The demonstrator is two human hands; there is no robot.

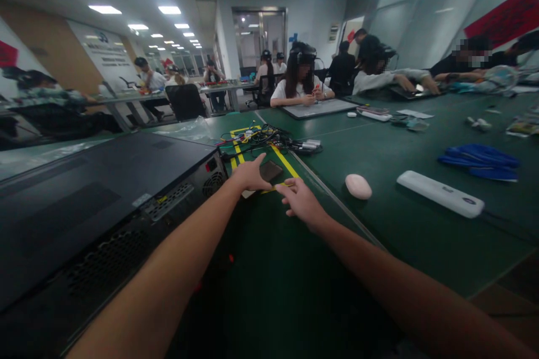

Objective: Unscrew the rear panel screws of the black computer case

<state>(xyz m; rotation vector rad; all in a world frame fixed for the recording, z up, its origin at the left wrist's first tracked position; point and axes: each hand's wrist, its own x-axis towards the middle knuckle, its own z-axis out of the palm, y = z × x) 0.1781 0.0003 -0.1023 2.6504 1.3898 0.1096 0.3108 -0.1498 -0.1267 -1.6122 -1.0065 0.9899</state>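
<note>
Dark slab (pixel 272 170) lay on bench (pixel 387 140) inside yellow tape (pixel 284 161) | left hand (pixel 251 174) spread beside it, right hand (pixel 304 203) loosely open, both apparently empty | risk: either hand snagging cables (pixel 275 137) could have shifted it

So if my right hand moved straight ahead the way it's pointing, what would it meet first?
Your right hand would likely meet your left hand first, near its fingertips, though this one view leaves depth unclear.
</note>
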